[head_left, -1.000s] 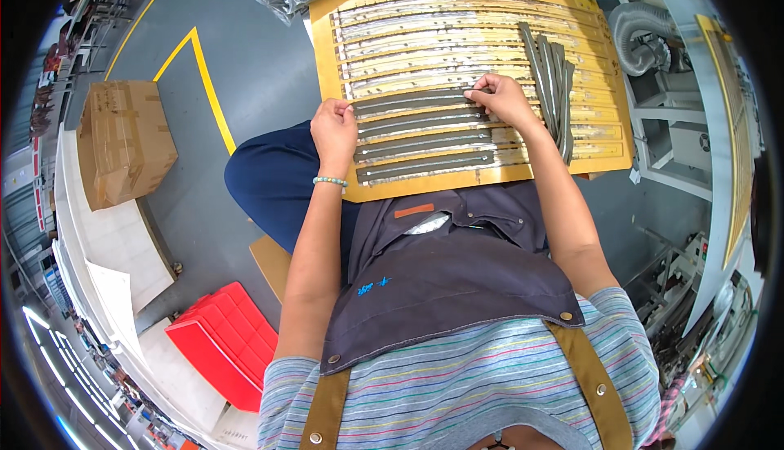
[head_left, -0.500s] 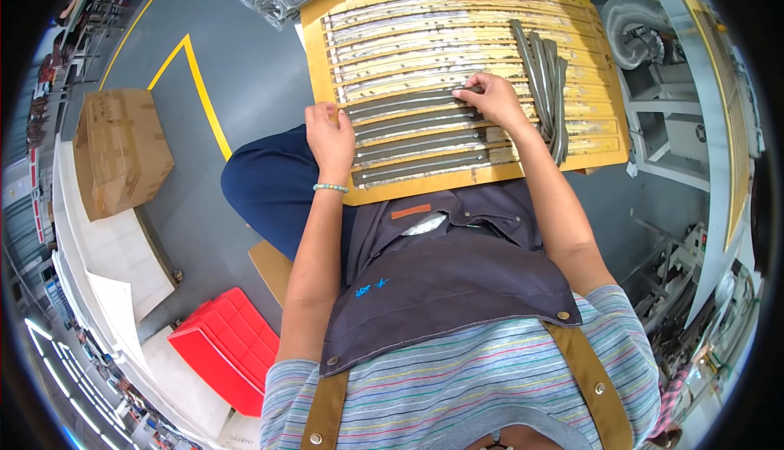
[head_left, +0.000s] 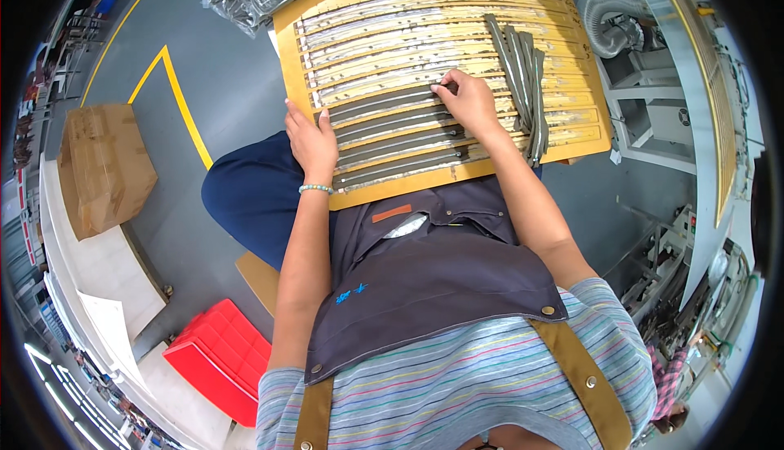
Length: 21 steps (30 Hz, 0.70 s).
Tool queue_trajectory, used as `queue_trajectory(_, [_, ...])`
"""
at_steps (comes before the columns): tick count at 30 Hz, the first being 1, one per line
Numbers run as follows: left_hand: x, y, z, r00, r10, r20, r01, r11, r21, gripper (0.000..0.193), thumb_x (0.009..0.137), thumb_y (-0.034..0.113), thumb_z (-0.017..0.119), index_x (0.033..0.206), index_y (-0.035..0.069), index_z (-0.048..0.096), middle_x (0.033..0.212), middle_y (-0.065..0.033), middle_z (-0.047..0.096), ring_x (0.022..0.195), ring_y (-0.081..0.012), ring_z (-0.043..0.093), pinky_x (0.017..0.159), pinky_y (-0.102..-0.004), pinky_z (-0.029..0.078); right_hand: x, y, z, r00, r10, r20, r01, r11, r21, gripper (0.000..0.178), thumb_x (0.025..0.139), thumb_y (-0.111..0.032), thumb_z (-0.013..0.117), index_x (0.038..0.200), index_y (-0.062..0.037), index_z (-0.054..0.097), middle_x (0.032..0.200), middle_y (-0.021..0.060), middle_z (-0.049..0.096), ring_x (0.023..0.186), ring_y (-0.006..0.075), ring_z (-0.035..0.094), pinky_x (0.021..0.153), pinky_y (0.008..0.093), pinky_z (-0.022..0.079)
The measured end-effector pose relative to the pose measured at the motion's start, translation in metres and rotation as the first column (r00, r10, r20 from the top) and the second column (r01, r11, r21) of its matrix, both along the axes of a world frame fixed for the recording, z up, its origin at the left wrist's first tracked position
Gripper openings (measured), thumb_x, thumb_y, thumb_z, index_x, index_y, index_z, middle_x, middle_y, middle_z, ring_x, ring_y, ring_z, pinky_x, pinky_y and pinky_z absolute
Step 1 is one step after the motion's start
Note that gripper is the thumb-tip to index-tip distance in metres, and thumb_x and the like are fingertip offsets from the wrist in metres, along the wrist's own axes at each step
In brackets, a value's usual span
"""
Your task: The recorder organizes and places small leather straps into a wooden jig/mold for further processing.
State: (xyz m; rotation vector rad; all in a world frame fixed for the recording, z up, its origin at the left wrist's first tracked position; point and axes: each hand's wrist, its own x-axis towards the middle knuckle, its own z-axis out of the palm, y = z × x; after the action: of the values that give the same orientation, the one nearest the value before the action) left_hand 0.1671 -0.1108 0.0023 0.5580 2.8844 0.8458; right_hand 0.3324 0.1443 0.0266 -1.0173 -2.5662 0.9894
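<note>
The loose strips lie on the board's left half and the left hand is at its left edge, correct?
No: the head view shows the loose strips on the right half of the board; the left hand is at its left edge.

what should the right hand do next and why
Probably press the right end of the uppermost laid strip flat: the right hand has its fingertips at that end, while the strip's length lies along the board, beside other laid strips.
</note>
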Motion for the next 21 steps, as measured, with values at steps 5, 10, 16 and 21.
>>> queue_trajectory(5, [0.003,0.001,0.004,0.999,-0.023,-0.023,0.023,1.0,-0.005,0.081,0.099,0.028,0.065,0.157,-0.008,0.023,0.141,-0.0257,0.048,0.128,-0.0423,0.05,0.105,-0.0471,0.045,-0.001,0.006,-0.003,1.0,0.018,0.021,-0.017,0.999,-0.031,0.027,0.085,-0.032,0.079,0.092,-0.0074,0.072,0.068,0.0134,0.067,0.069,0.0348,0.067,0.064,0.0452,0.051])
queue_trajectory(10, [0.002,0.0,0.004,1.0,-0.022,-0.02,0.021,1.0,-0.011,0.079,0.1,0.03,0.063,0.157,-0.008,0.023,0.14,-0.0258,0.048,0.128,-0.0428,0.05,0.103,-0.0479,0.046,-0.001,0.006,-0.005,1.0,-0.004,-0.023,0.003,0.999,-0.041,0.027,0.085,-0.032,0.079,0.092,-0.0069,0.072,0.07,0.0132,0.068,0.07,0.0348,0.068,0.064,0.0446,0.052])
queue_trajectory(16, [0.004,0.001,0.006,0.999,-0.027,-0.022,0.027,0.999,-0.023,0.078,0.101,0.032,0.062,0.157,-0.007,0.024,0.139,-0.0258,0.049,0.127,-0.0431,0.051,0.102,-0.0484,0.047,-0.002,0.002,-0.002,1.0,-0.009,0.027,0.009,1.0,-0.016,0.027,0.085,-0.032,0.079,0.092,-0.0073,0.072,0.071,0.013,0.069,0.07,0.0345,0.068,0.064,0.0448,0.052])
queue_trajectory(21, [0.003,0.001,0.007,1.0,-0.027,-0.009,0.026,0.999,-0.032,0.078,0.1,0.029,0.063,0.156,-0.009,0.024,0.14,-0.0262,0.047,0.128,-0.0428,0.049,0.104,-0.0477,0.046,-0.003,0.002,-0.004,1.0,0.0,0.028,0.0,1.0,0.014,0.027,0.085,-0.033,0.079,0.092,-0.0077,0.071,0.071,0.0129,0.069,0.071,0.0344,0.069,0.064,0.0453,0.052])
